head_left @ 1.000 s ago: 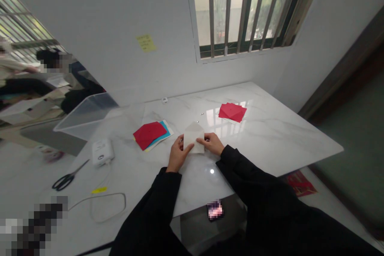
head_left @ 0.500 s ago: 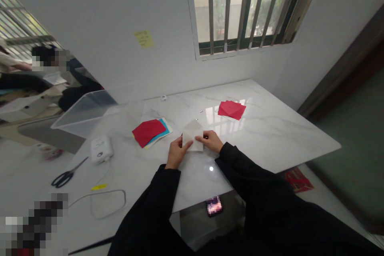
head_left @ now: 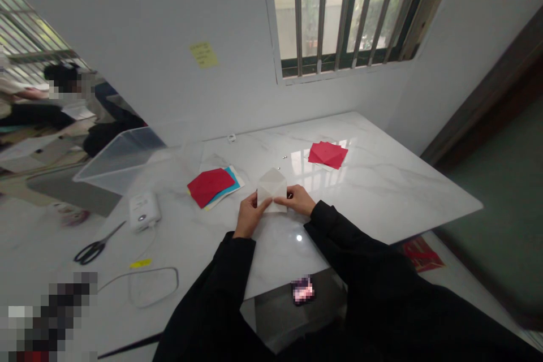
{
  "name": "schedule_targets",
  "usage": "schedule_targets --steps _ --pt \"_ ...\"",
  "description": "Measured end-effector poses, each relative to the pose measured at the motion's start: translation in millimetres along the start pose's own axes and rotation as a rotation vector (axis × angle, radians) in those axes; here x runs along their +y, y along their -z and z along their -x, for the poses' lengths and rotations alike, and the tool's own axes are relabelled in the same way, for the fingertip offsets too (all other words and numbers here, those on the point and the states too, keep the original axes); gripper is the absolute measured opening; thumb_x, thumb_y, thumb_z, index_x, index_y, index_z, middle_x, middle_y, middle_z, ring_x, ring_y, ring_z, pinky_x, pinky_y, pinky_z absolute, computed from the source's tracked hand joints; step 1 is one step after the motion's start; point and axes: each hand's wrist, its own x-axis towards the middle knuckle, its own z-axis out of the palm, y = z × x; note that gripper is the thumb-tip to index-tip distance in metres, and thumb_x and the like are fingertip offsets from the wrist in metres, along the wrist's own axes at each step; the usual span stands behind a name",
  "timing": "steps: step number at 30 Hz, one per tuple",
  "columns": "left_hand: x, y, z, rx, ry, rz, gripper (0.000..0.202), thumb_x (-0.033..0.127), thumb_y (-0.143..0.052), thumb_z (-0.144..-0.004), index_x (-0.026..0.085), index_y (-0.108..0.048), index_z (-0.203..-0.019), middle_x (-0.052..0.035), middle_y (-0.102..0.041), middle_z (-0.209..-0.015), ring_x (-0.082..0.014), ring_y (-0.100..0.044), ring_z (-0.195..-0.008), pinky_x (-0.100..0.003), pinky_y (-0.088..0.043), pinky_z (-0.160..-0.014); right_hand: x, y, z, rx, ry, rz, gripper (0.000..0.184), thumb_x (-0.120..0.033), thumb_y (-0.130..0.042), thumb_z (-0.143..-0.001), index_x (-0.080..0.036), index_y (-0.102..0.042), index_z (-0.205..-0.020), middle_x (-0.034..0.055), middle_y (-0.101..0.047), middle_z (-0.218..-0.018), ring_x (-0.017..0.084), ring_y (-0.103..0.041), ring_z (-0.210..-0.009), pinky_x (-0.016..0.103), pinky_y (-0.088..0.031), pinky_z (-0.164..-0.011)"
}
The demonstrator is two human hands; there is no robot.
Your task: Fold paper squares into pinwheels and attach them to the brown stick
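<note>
A small white envelope [head_left: 272,184] with its pointed flap up is held between both hands above the table. My left hand [head_left: 249,215] grips its left edge, the thumb lying across the front. My right hand [head_left: 300,201] pinches the right side, thumb on the front close to the left thumb; the fingers behind are partly hidden. To the left lies a stack of envelopes [head_left: 211,186], red on top with blue, white and yellow showing beneath. Farther right sits a fanned pile of red envelopes [head_left: 327,155], with white showing under it.
Black-handled scissors [head_left: 91,251], a white box-shaped device [head_left: 143,211] with a cable and a clear plastic bin [head_left: 121,161] are on the left. Tiny metallic bits [head_left: 284,157] lie beyond the envelope. A person [head_left: 63,79] sits at far left. The marble-look table [head_left: 390,181] ends at right.
My right thumb has shifted slightly left and down on the envelope, nearer the left thumb. The envelope and both stacks stay in about the same place.
</note>
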Motion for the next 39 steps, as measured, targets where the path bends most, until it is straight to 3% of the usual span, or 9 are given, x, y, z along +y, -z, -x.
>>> schedule_targets --steps 10,21,39 --pt "2.5 -0.5 0.6 0.026 0.041 -0.014 0.042 0.049 -0.072 -0.080 0.013 -0.074 -0.102 -0.0073 -0.078 -0.093 -0.0244 -0.071 -0.079 -0.035 -0.057 -0.077 0.1 -0.2 0.5 0.002 -0.027 0.005 0.035 -0.044 -0.072 -0.079 -0.011 -0.079 -0.087 0.0051 -0.069 -0.070 0.013 -0.053 -0.062 0.024 -0.038 -0.058" --pt "-1.6 1.6 -1.5 0.035 0.044 -0.036 0.051 0.053 -0.076 -0.075 0.011 -0.075 -0.104 -0.0090 -0.078 -0.094 -0.0275 -0.072 -0.085 -0.036 -0.057 -0.078 -0.6 0.2 0.5 -0.013 -0.023 0.007 0.036 -0.045 -0.070 -0.081 -0.011 -0.079 -0.091 0.0055 -0.070 -0.074 0.014 -0.055 -0.064 0.024 -0.039 -0.059" --pt "-2.0 0.8 -0.8 0.026 0.048 -0.047 0.048 0.050 -0.074 -0.077 0.013 -0.074 -0.106 -0.0090 -0.078 -0.096 -0.0284 -0.072 -0.088 -0.037 -0.059 -0.078 -2.6 0.5 0.6 -0.009 -0.021 -0.008 0.035 -0.044 -0.069 -0.082 -0.011 -0.078 -0.094 0.0060 -0.073 -0.079 0.015 -0.057 -0.067 0.024 -0.041 -0.062"
